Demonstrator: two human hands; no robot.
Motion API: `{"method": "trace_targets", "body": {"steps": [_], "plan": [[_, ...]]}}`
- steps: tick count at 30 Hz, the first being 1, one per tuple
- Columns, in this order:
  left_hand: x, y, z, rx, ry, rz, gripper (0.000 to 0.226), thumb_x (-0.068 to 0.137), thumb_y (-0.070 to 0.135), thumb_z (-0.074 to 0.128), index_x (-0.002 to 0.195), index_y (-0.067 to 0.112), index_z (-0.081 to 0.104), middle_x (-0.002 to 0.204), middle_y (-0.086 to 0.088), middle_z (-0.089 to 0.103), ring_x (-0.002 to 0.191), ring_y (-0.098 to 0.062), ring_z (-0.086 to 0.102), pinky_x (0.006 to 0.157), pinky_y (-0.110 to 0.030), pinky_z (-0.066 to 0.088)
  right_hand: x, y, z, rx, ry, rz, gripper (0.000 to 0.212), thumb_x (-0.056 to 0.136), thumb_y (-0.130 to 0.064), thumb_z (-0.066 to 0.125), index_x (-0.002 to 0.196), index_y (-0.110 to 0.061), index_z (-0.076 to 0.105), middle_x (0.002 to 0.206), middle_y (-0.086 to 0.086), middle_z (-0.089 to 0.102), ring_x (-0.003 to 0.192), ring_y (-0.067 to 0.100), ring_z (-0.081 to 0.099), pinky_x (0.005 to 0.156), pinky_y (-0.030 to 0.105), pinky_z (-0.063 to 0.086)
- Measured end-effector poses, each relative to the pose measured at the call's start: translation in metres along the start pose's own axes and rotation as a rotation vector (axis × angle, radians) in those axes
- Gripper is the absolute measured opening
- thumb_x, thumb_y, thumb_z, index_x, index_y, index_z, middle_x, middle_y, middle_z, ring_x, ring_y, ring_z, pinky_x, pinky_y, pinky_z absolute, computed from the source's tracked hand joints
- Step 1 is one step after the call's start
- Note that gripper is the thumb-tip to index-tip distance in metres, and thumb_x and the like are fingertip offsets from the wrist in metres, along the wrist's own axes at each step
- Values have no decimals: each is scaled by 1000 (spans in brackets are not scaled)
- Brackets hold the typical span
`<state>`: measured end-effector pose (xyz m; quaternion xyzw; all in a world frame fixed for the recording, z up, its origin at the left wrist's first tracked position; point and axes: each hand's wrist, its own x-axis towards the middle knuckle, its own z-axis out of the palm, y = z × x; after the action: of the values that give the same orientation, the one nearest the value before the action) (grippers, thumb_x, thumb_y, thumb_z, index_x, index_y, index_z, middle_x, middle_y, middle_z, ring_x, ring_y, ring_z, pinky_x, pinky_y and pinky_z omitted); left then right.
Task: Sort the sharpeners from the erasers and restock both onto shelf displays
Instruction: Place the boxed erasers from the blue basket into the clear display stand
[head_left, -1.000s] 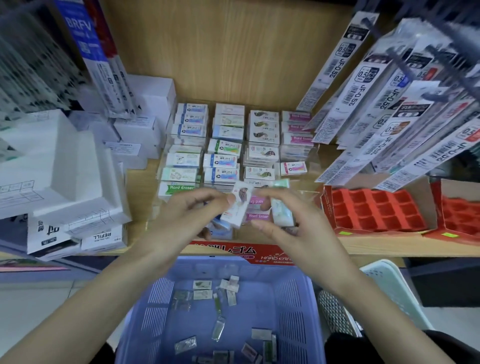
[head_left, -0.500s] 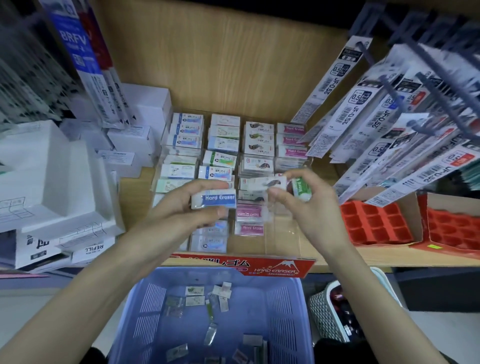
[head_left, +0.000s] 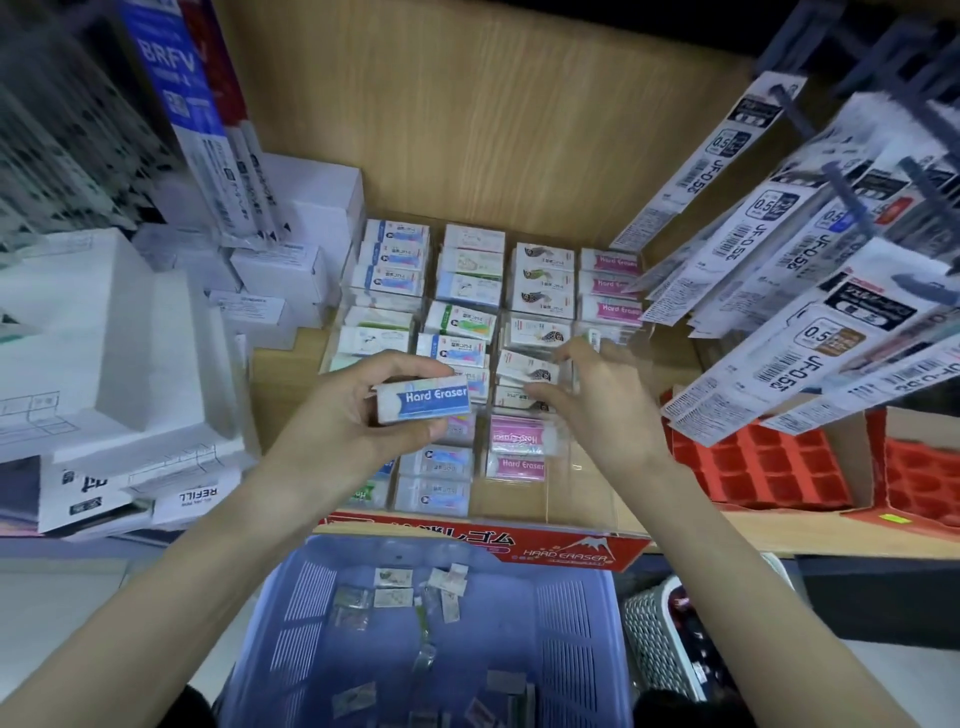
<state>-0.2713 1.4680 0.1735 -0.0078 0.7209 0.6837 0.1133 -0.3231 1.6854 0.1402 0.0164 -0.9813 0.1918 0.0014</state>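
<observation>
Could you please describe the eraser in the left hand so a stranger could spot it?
Find the eraser display on the shelf above the blue basket. The left hand grips one eraser before it, blue-banded, reading Hard Eraser; the rest lie in rows.

Bright even light, soft shadows; fisheye bend at edges; right hand (head_left: 592, 400) + refill packs (head_left: 810, 291) blurred.

One blue-sleeved eraser (head_left: 423, 404), label "Hard Eraser", is held level in the left hand (head_left: 358, 415) above the shelf tray (head_left: 483, 540). The fish-print eraser (head_left: 527, 371) is pinched by the right hand (head_left: 592, 400) at the tray's third column, blurred. Boxed erasers (head_left: 470, 291) fill four columns, labels up. Small wrapped pieces (head_left: 394, 597) lie loose in the blue basket (head_left: 291, 623).
</observation>
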Motion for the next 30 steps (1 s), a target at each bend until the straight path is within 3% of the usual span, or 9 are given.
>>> {"method": "trace_targets", "body": {"steps": [3, 7, 11, 14, 17, 21, 24, 28, 30], "plan": [[0, -2, 1, 97, 29, 4, 38, 71, 4, 75, 97, 29, 65, 97, 5, 67, 81, -11, 69, 75, -22, 55, -8, -1, -6, -52, 27, -23, 37, 88, -38, 62, 117, -14, 56, 104, 10, 54, 107, 28, 49, 67, 31, 40], [-3, -7, 0, 170, 32, 9, 31, 66, 16, 78, 86, 28, 58, 87, 13, 66, 79, -11, 68, 72, -28, 56, -36, -11, -22, 62, 221, -227, 20, 92, -20, 60, 110, -12, 64, 97, 11, 59, 97, 28, 54, 68, 29, 44], [-9, -14, 1, 276, 3, 23, 32, 67, 27, 84, 83, 38, 58, 94, 4, 69, 86, -26, 66, 80, -54, 52, -62, -36, -29, 469, -141, -133, 44, 78, -42, 68, 120, -34, 60, 112, -21, 56, 105, -8, 47, 84, -5, 28], [-13, -19, 1, 353, -25, 50, 34, 67, 30, 81, 85, 45, 57, 93, 6, 65, 85, -22, 63, 78, -56, 50, -68, -45, -17, 524, -275, -190, 44, 77, -36, 73, 120, -33, 60, 114, -23, 56, 109, -12, 46, 89, -1, 29], [-17, -22, 0, 349, -44, 55, 36, 69, 19, 82, 89, 37, 58, 89, 7, 62, 82, -18, 61, 74, -46, 51, -70, -46, -13, 544, -253, -186, 31, 81, -29, 72, 111, -29, 65, 112, -14, 63, 105, -6, 51, 88, 4, 34], [-22, -23, -5, 360, -56, 25, 38, 70, 19, 80, 94, 36, 55, 94, 14, 64, 81, -6, 63, 70, -26, 50, -72, -43, -12, 487, -244, -195, 30, 82, -31, 70, 111, -28, 65, 113, -13, 62, 106, -4, 51, 89, 4, 34], [-29, -24, -10, 441, -57, 19, 33, 73, 17, 79, 87, 37, 57, 83, 17, 65, 79, 4, 60, 68, -9, 44, -74, -40, -8, 447, -276, -212, 31, 81, -32, 71, 111, -28, 65, 111, -9, 64, 103, -4, 52, 86, 3, 34], [-39, -29, -33, 662, -69, 106, 38, 71, 15, 80, 83, 40, 55, 88, 20, 60, 88, 6, 56, 71, -2, 38, -76, -38, -5, 352, -296, -248, 35, 84, -37, 66, 118, -29, 63, 116, -8, 63, 101, -6, 50, 83, -4, 29], [-37, -33, -55, 765, 15, 155, 29, 68, 15, 81, 88, 29, 65, 95, 8, 59, 87, -2, 55, 76, -2, 36, -73, -35, -7, 336, -248, -227, 32, 87, -36, 62, 117, -28, 64, 114, -11, 62, 101, -8, 49, 83, -6, 27]]}}
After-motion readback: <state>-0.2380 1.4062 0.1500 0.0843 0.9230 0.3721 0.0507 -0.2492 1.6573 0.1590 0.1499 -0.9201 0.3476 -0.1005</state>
